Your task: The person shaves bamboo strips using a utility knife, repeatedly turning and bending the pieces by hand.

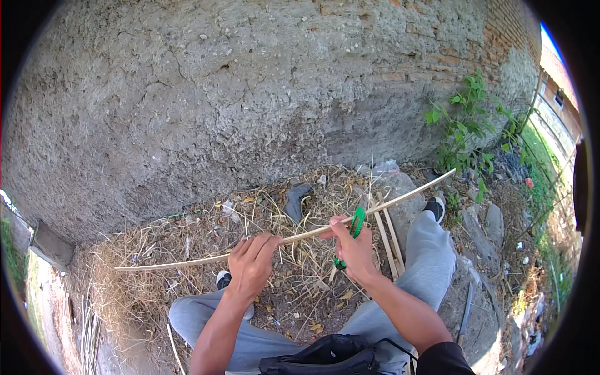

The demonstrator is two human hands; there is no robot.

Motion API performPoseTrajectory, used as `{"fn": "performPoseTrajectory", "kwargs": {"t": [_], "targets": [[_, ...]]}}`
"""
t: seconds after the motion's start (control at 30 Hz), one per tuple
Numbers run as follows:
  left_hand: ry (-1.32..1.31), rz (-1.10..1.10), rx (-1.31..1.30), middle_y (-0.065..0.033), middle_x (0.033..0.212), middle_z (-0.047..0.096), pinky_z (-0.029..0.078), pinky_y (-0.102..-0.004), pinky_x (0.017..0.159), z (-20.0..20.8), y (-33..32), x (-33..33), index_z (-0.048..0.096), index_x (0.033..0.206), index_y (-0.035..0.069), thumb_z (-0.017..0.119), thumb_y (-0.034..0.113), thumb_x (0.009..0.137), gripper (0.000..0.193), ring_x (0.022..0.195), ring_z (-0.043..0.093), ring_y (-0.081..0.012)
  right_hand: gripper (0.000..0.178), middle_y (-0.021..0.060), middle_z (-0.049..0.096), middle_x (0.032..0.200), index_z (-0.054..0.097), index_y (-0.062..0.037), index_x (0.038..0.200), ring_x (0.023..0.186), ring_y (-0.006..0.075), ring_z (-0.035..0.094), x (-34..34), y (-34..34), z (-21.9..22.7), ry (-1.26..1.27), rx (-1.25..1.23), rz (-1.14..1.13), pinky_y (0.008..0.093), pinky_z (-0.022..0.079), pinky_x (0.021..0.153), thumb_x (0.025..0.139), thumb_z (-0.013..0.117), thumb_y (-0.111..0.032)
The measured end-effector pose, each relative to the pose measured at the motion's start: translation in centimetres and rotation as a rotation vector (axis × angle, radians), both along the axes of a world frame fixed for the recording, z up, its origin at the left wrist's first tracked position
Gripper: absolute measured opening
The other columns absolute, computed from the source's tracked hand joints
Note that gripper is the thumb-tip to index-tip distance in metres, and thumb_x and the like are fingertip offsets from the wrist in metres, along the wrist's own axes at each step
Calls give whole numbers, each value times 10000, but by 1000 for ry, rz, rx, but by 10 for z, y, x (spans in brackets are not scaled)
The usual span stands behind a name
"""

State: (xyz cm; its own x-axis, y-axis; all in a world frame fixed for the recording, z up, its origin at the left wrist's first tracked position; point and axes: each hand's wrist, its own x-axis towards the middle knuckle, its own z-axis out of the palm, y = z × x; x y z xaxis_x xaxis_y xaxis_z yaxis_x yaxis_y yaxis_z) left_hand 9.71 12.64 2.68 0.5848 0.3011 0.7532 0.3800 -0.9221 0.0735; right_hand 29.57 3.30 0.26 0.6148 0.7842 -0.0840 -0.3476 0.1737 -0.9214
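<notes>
A long, thin, pale strip of split bamboo or wood (415, 192) runs across in front of me, tilted up to the right and slightly curved. My left hand (251, 265) is closed over it left of its middle, fingers wrapped round it. Farther right, my right hand (356, 251) grips a green utility knife (358, 222), its upper end sticking up beside the strip. Thumb and fingers of this hand also touch the strip. The knife's blade cannot be made out.
A rough plaster and brick wall (250, 106) rises ahead. Pale shavings (306, 269) litter the ground between my legs. More flat strips (390, 240) lean by my right leg, near a stone slab (400, 187). A leafy plant (465, 122) grows at the right; a black bag (331, 353) sits at my waist.
</notes>
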Motion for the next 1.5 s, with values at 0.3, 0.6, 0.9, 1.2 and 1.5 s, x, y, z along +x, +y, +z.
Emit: {"fn": "performPoseTrajectory", "kwargs": {"t": [0.3, 0.6, 0.9, 1.2, 1.5], "targets": [[258, 103, -201, -99, 947, 651, 500, -397, 568, 0, 4, -9, 579, 1021, 59, 672, 117, 803, 244, 686, 656, -290, 220, 22, 540, 669, 569, -14, 1156, 458, 66, 404, 8, 2, 1, 154, 132, 207, 227, 330, 450, 953, 599, -93], [508, -50, -790, -115, 654, 617, 474, -399, 514, 56, -7, -18, 603, 1017, 31, 563, 354, 974, 329, 548, 613, -275, 215, -26, 512, 646, 582, -4, 1161, 473, 34, 437, 22, -2, 23, 31, 176, 367, 222, 334, 426, 954, 590, -63], [33, -11, -1969, 34, 563, 374, 273, -228, 362, 23, -18, -8, 511, 891, 65, 379, 365, 1057, 368, 416, 330, -49, 418, 136, 659, 858, 512, -9, 1265, 633, 262, 621, 10, -8, 7, -1063, -191, 259, 391, 482, 570, 974, 554, -306], [-134, -31, -1885, 38, 575, 371, 266, -243, 382, -23, -21, 7, 517, 864, 57, 367, 406, 1049, 423, 438, 330, -64, 454, 202, 686, 861, 547, -14, 1268, 681, 372, 666, -9, -15, -8, -1288, -131, 290, 474, 515, 588, 944, 562, -332], [-147, -23, -1742, 22, 581, 420, 317, -259, 469, -40, -26, 5, 540, 803, 34, 387, 370, 1050, 444, 497, 368, -72, 403, 194, 681, 830, 549, -1, 1204, 638, 377, 658, -16, -10, -13, -1421, -227, 334, 489, 493, 533, 960, 532, -320]]}}
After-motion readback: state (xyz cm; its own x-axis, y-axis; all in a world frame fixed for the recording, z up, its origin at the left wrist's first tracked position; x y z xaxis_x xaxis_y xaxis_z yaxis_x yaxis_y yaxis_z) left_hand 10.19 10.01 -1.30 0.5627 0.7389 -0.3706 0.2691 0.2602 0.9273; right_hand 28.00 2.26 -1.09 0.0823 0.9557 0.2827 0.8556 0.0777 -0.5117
